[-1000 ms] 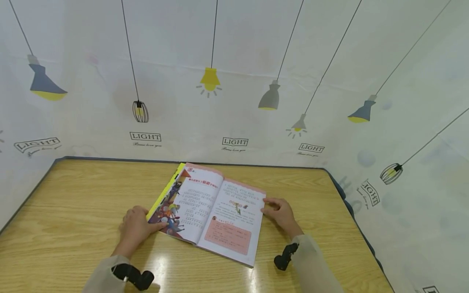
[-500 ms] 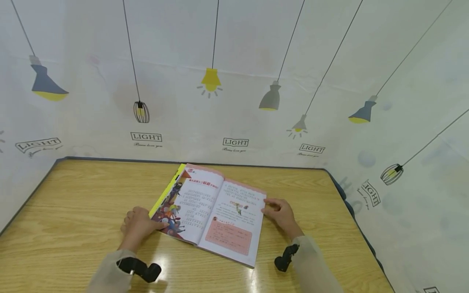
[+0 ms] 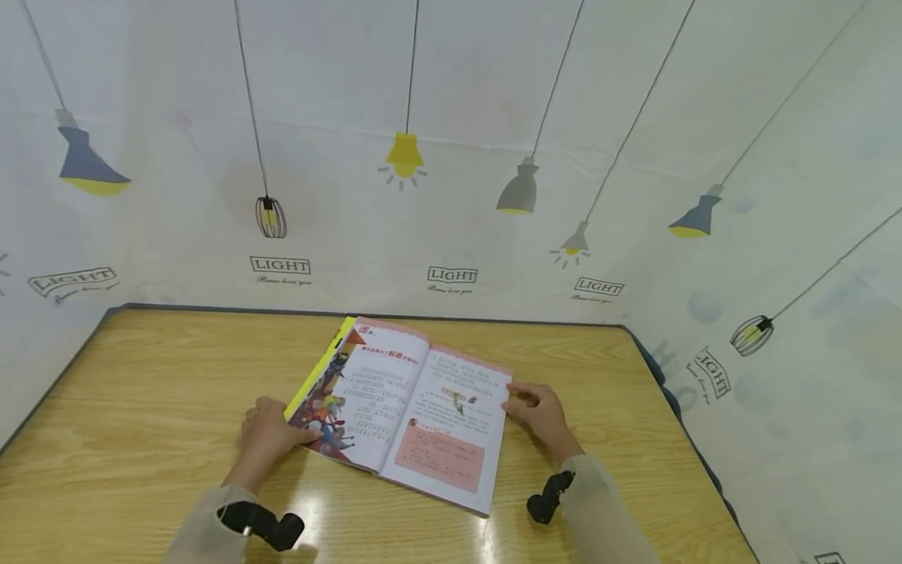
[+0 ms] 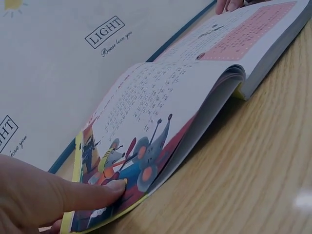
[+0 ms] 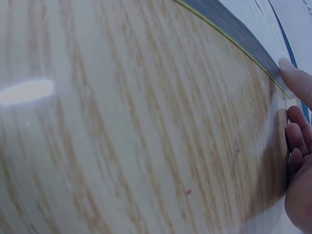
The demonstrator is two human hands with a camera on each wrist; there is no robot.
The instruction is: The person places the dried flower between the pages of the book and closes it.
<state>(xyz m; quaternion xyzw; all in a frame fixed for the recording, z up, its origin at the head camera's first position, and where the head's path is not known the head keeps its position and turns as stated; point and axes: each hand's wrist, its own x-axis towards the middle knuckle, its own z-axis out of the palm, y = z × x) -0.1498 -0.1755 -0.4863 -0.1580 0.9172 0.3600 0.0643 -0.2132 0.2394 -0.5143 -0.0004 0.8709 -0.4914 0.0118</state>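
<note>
An open book [image 3: 451, 423] lies tilted on the wooden table, with coloured cartoon mice on its left page and a pink text box on its right page. My left hand [image 3: 266, 435] grips the book's lower left edge. In the left wrist view its thumb [image 4: 97, 194] presses flat on the mouse picture, and the other fingers are mostly hidden. At the right edge, my right hand [image 3: 539, 415] holds the book with thumb and fingers close to the pages. The right wrist view shows the thumb [image 5: 296, 80] against the page edge, with curled fingers [image 5: 298, 134] below it.
The wooden table [image 3: 155, 392] has a dark edge along the back and sides. Behind it hangs a pale sheet [image 3: 324, 117] printed with lamps and the word LIGHT. Black wrist cameras [image 3: 264, 526] sit on both sleeves.
My left hand and wrist have shifted slightly to the right over the last second. The book and my right hand stay almost in place, with the same pages open.
</note>
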